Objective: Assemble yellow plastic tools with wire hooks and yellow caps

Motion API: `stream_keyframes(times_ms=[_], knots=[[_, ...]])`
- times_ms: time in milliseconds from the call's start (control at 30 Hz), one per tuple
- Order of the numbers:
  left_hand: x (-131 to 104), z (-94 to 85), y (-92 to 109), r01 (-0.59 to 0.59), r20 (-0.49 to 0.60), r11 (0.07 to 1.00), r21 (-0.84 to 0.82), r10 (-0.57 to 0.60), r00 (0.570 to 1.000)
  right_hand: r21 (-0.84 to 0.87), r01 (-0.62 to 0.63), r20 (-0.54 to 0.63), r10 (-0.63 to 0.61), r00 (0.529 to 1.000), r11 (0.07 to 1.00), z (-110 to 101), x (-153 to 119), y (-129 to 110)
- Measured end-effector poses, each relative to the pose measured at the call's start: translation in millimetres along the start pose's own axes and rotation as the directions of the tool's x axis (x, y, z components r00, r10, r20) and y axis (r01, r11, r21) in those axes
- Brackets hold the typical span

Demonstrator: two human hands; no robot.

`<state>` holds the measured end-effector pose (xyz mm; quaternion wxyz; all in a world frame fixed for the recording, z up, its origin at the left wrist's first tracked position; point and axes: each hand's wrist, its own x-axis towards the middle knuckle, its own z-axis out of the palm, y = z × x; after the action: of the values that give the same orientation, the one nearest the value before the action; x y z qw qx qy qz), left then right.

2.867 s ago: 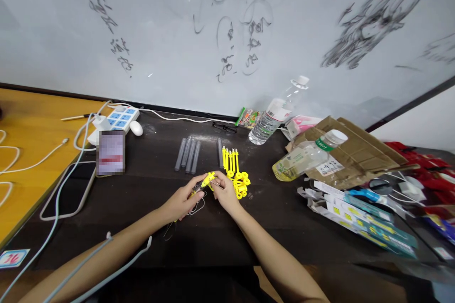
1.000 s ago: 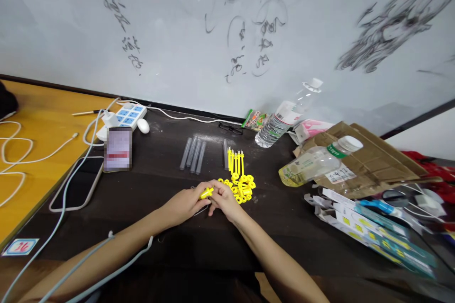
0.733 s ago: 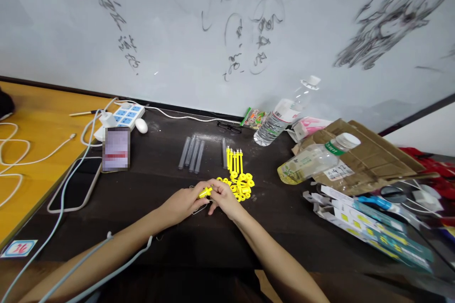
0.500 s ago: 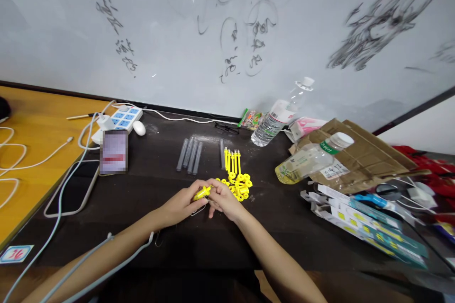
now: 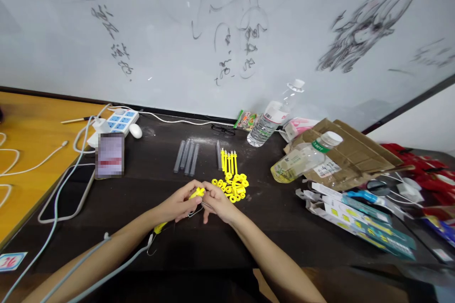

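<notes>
My left hand (image 5: 179,202) is closed around a small yellow plastic piece (image 5: 197,192) with a flanged end, just above the dark table. Right against it is my right hand (image 5: 218,202), its thumb and forefinger curled near the piece's end, its lower fingers hanging loosely. Whatever lies between the right fingertips is hidden. A thin wire loop (image 5: 195,211) shows below the hands. Another yellow part (image 5: 159,227) lies by my left wrist. Beyond my right hand are a heap of yellow rings and sleeves (image 5: 232,188) and several yellow rods (image 5: 229,162) with metal tips.
Several clear tubes (image 5: 187,157) lie behind my hands, one more (image 5: 218,155) beside the rods. Cables cross a phone (image 5: 69,194) and my left forearm. A water bottle (image 5: 265,125), a tilted drink bottle (image 5: 302,163), cardboard (image 5: 350,149) and boxes (image 5: 359,222) occupy the right.
The yellow piece has turned, its flanged end now facing up, and my right fingers have slipped back off its end. A yellow part now shows by my left wrist. The view has shifted slightly.
</notes>
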<state>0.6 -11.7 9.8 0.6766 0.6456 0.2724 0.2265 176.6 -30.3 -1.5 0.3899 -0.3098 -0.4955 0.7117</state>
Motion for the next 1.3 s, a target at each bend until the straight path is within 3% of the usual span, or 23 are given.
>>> stream_keyframes(times_ms=[100, 167, 233, 267, 333, 433, 533, 900, 1300], knots=[[-6.9, 3.0, 13.0, -0.013, -0.001, 0.975, 0.221, 0.014, 1.0, -0.033, -0.021, -0.051, 0.019, 0.999, 0.999, -3.6, 2.5, 3.9], [-11.4, 8.1, 22.7, -0.098, 0.079, 0.906, 0.412, 0.072, 0.994, -0.11, 0.001, -0.145, -0.017, 0.989, 0.994, -8.9, 4.6, 6.3], [-13.4, 11.7, 28.8, -0.177, 0.174, 0.854, 0.49, 0.104, 0.979, -0.206, 0.029, -0.219, -0.074, 0.973, 0.978, -13.4, 6.0, 7.8], [-13.0, 11.4, 29.6, -0.17, 0.167, 0.851, 0.497, 0.099, 0.981, -0.227, 0.031, -0.231, -0.084, 0.969, 0.973, -14.6, 6.2, 8.1], [-10.0, 6.0, 27.2, -0.118, 0.087, 0.874, 0.471, 0.087, 0.992, -0.214, 0.013, -0.22, -0.061, 0.974, 0.977, -14.0, 6.0, 8.3], [-4.3, -8.4, 18.6, -0.065, -0.134, 0.922, 0.381, 0.125, 0.983, -0.228, 0.001, -0.208, -0.05, 0.977, 0.974, -9.7, 4.8, 8.0], [-2.0, -15.8, 13.4, -0.056, -0.202, 0.952, 0.301, 0.121, 0.972, -0.286, 0.009, -0.223, -0.075, 0.972, 0.958, -7.0, 3.1, 6.9], [-0.1, -15.8, 3.2, -0.063, -0.224, 0.995, 0.081, 0.08, 0.971, -0.484, 0.073, -0.129, -0.154, 0.98, 0.872, 0.0, -2.2, 9.5], [1.3, -17.1, -1.2, -0.071, -0.23, 0.99, 0.119, 0.097, 0.968, -0.542, 0.076, -0.128, -0.172, 0.977, 0.837, 1.4, -0.9, 13.3]])
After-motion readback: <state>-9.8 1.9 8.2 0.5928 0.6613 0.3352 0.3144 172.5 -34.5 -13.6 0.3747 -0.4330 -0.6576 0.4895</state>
